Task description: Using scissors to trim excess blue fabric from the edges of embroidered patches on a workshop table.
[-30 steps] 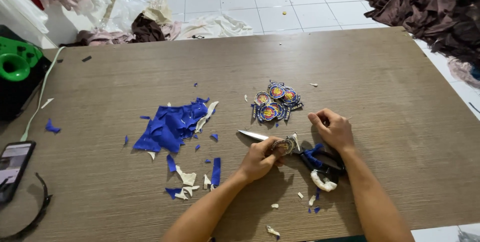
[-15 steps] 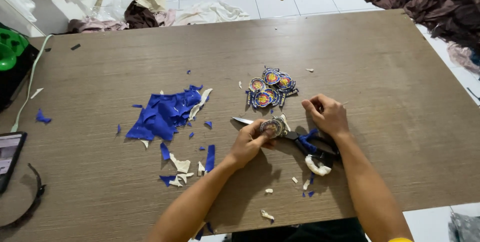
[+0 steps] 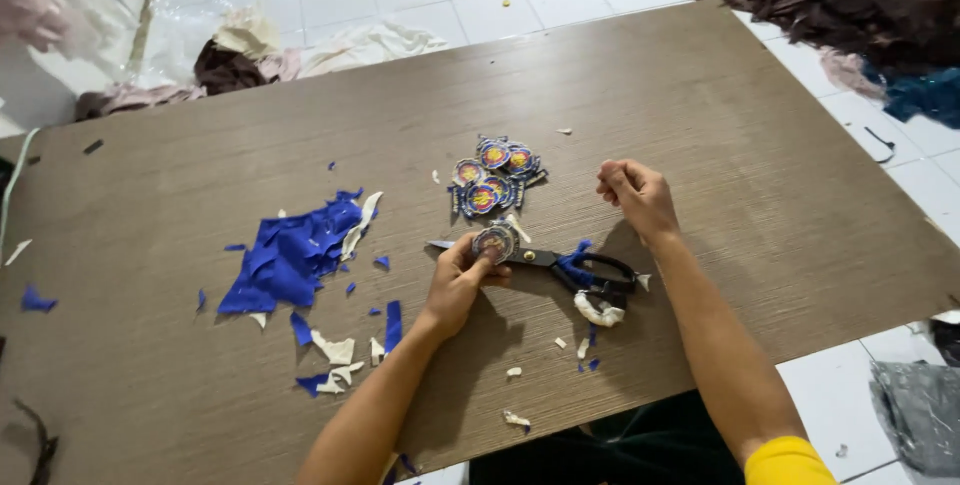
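While the scissors (image 3: 575,267) lie idle on the table (image 3: 720,125), left hand (image 3: 458,280) pinches one badge (image 3: 493,242); right hand (image 3: 636,195) closed, apparently empty. Cut badges (image 3: 492,173) piled beyond; blue scraps (image 3: 290,257) left.

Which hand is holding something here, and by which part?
The left hand pinches a round embroidered patch by its lower edge, above the scissors lying on the table. The right hand is loosely curled; whether it holds anything cannot be told.
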